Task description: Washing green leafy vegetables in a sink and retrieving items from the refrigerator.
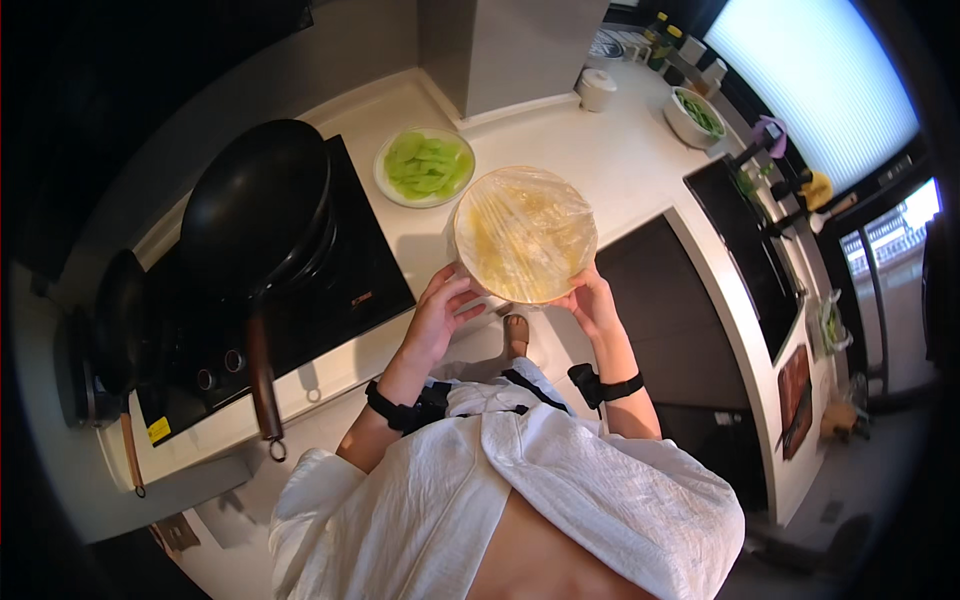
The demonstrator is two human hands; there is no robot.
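Note:
A round dish with a pale rim is covered by crinkled clear plastic wrap, and something yellowish shows through. It is over the counter's front edge. My right hand grips its lower right rim, with the thumb on the wrapped edge. At its lower left rim is my left hand, some fingertips against the edge and other fingers spread below it. Just beyond the dish, a plate of thin light-green vegetable slices rests on the white counter. The underside of the wrapped dish is hidden.
To the left, a black wok sits on the black cooktop, its wooden handle jutting over the front edge. A smaller pan stands farther left. A lidded white jar and a bowl of green vegetables are at the back right.

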